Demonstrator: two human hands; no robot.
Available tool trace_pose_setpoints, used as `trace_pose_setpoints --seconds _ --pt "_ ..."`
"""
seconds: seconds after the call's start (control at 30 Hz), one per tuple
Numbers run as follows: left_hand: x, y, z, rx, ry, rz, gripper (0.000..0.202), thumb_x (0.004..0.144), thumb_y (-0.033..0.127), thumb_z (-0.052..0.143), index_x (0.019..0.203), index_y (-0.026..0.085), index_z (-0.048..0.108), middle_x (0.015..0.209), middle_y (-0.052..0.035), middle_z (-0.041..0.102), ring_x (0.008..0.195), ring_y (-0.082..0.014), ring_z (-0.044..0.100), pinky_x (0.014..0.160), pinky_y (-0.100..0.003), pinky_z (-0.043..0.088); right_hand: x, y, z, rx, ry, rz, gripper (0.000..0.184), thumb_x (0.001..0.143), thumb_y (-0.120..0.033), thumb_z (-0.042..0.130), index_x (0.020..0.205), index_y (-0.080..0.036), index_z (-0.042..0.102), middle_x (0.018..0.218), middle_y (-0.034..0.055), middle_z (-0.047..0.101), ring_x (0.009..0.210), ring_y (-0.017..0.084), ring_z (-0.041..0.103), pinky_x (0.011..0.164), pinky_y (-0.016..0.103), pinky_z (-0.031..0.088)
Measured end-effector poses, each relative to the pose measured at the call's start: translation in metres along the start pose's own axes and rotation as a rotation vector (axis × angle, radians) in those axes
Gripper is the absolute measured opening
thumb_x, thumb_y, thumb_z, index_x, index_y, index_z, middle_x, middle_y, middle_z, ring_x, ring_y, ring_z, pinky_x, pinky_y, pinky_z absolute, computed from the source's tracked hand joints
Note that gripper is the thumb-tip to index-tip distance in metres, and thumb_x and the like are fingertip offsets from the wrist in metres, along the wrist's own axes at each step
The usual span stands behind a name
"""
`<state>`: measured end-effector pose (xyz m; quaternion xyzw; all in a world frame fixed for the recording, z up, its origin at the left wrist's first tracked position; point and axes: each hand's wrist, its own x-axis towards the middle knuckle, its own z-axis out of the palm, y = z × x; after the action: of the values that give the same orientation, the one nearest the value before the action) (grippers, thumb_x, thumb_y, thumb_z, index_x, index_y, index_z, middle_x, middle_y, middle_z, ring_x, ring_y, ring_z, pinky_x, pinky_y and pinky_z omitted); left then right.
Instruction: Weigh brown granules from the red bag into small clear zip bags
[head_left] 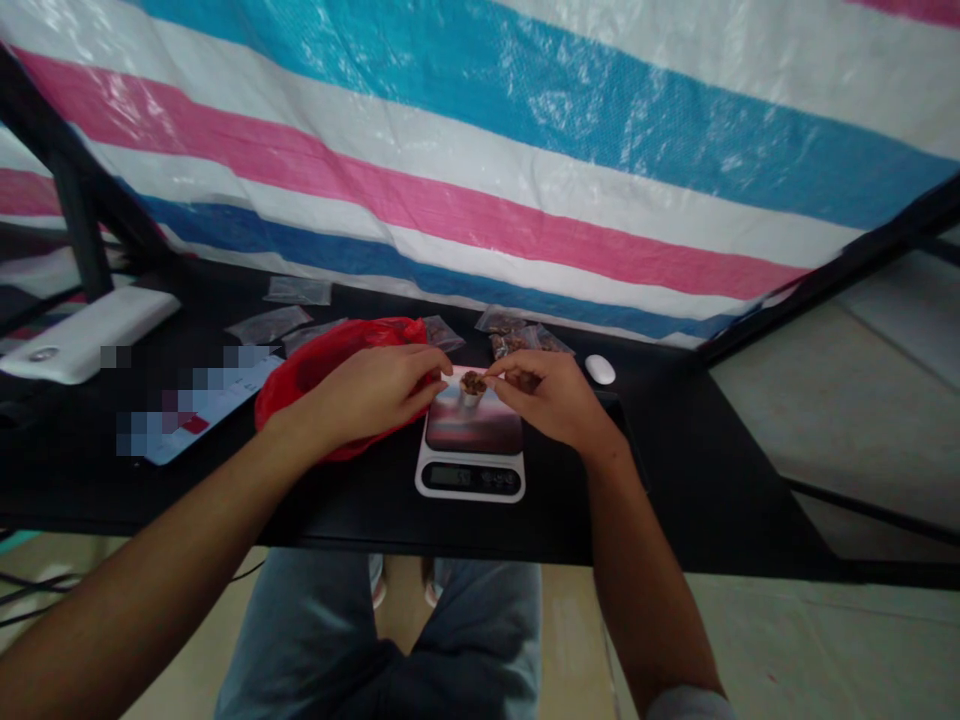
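A small cup (470, 399) filled with brown bits (473, 381) stands upright on the steel plate of a white kitchen scale (470, 489). The digits on the scale's display are too blurred to read surely. My left hand (390, 388) hovers left of the cup, thumb and forefinger curved and slightly apart, with nothing visible between them. On the cup's other side, my right hand (541, 392) has its thumb and forefinger pinched at the rim, close to the brown bits. Whatever is in that pinch is too small to make out.
Beside my left hand lies an open red plastic bag (300, 375). Clear bags (298, 291) and bags of brown pieces (510, 343) lie along the back. A white mouse (600, 369), a printed sheet (225, 405) and a white device (97, 330) rest on the black table (720, 470). Striped sheeting (480, 170) hangs behind.
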<state>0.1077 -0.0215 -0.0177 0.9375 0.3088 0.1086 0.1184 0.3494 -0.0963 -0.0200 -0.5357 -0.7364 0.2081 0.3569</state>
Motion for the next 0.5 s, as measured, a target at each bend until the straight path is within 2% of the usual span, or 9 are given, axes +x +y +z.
trace_pose_setpoints --seconds 0.1,0.2,0.5 --pt "-0.004 -0.008 0.001 0.034 -0.112 -0.044 0.031 0.103 0.037 0.049 0.119 0.023 0.071 0.121 -0.0064 0.077 0.108 -0.0267 0.073 0.087 -0.035 0.052 0.002 0.0 0.004 -0.066 0.006 -0.005 0.016 0.095 -0.028 0.069 0.091 -0.019 0.082 0.077 0.0024 0.075 0.066 0.013 0.059 0.061 0.026 0.039" --pt "-0.008 -0.014 0.0 0.074 -0.169 -0.081 0.036 0.104 0.043 0.046 0.118 0.024 0.073 0.122 -0.007 0.078 0.111 -0.0288 0.072 0.083 -0.035 0.052 0.002 0.0 0.006 -0.122 -0.018 -0.014 0.016 0.095 -0.029 0.069 0.093 -0.02 0.082 0.079 0.0027 0.076 0.068 0.014 0.061 0.062 0.027 0.039" --pt "-0.007 -0.023 0.002 0.165 -0.158 -0.137 0.035 0.102 0.043 0.048 0.116 0.027 0.076 0.116 -0.0086 0.079 0.103 -0.0273 0.073 0.078 -0.032 0.052 0.003 0.0 0.006 -0.18 0.021 -0.009 0.014 0.095 -0.028 0.069 0.092 -0.022 0.081 0.083 0.0032 0.078 0.07 0.016 0.064 0.065 0.028 0.042"
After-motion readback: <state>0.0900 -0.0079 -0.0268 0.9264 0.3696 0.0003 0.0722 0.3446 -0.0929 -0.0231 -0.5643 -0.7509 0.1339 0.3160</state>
